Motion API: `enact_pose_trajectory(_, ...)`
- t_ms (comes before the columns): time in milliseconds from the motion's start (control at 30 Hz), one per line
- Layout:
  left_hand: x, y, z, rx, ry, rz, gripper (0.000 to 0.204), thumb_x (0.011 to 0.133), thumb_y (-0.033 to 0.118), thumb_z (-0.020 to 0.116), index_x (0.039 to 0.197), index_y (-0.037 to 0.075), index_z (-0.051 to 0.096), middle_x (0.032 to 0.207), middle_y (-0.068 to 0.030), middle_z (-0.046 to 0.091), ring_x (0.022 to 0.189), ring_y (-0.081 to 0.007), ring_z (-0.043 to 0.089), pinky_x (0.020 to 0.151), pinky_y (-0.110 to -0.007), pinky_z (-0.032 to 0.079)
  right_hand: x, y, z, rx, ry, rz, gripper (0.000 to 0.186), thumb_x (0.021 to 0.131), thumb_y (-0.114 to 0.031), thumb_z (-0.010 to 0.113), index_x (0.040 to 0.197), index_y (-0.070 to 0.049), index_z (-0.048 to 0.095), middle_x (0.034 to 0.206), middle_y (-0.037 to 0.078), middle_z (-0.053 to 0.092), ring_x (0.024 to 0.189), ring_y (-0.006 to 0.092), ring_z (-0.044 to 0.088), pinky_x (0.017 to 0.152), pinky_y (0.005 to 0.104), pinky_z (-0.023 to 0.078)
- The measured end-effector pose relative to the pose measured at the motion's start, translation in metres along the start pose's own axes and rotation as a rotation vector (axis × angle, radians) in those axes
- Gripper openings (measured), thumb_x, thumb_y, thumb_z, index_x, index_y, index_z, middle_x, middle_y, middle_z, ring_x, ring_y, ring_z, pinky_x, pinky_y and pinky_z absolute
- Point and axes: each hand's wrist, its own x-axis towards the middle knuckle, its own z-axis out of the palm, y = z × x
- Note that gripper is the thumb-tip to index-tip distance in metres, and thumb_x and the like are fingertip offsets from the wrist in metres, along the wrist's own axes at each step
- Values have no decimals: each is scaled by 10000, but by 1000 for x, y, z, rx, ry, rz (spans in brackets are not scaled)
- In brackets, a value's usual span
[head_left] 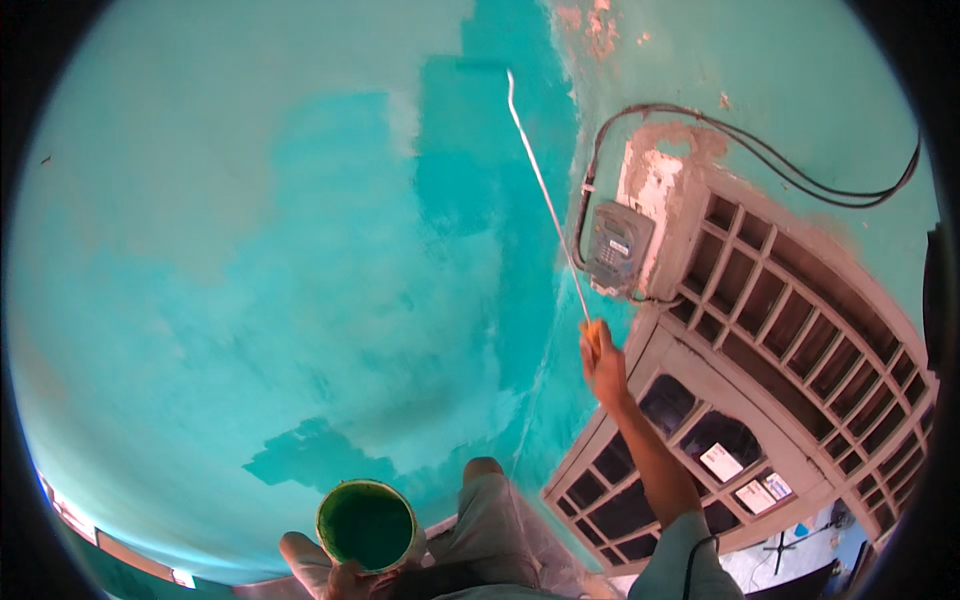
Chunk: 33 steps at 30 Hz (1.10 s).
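My right hand (603, 372) is closed around the orange handle of a long-framed paint roller (541, 180). The thin metal rod reaches up and to the left. Its roller head lies high on the turquoise wall (480, 170) and blends with the fresh darker paint. Low in the view, my left hand (346, 580) grips the near rim of a round paint bucket (321, 520), partly cut off by the lower edge. Dark green-turquoise paint (366, 528) is inside the bucket, which sits between my knees.
Right of the rod, a grey electricity meter (618, 245) hangs on the adjoining wall, with a looping black cable (760, 150). Beside it stand a door with glass panes (690, 400) and a slatted vent frame (800, 300). Bare patches of plaster (655, 175) show around the meter.
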Motion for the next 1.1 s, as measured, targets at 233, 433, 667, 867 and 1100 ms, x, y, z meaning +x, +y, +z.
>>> enact_pose_trajectory(233,0,-7,7,-148,24,3,292,805,82,689,1020,-19,519,821,-36,572,707,-122,481,586,-293,429,41,-15,-30,21,-158,164,404,892,-126,545,1229,41,397,867,264,608,805,406,635,589,403,512)
enact_pose_trajectory(433,5,29,-1,-226,60,42,236,777,111,726,901,-8,564,737,-24,563,662,-111,465,527,-308,406,175,-62,-54,17,-47,44,317,897,-141,537,1136,57,472,811,258,600,742,417,617,583,427,484)
enact_pose_trajectory(667,-2,74,-15,-157,72,197,224,776,153,732,792,-25,596,627,-43,568,606,-123,460,496,-334,395,143,-74,-41,2,-71,36,384,899,-164,536,1200,47,427,804,247,606,715,393,628,564,409,490)
enact_pose_trajectory(867,-2,39,-1,-81,123,53,259,763,173,749,791,-35,596,649,-74,595,616,-140,471,507,-348,409,48,-67,-9,196,-177,289,390,895,-147,547,1227,25,436,865,230,619,767,377,640,594,396,506)
enact_pose_trajectory(1100,-1,77,-15,-188,74,50,267,755,142,748,881,-30,587,731,-91,615,665,-167,516,565,-348,444,200,-98,-52,153,-21,58,267,903,-160,529,1111,7,528,892,241,621,828,374,631,672,398,498)
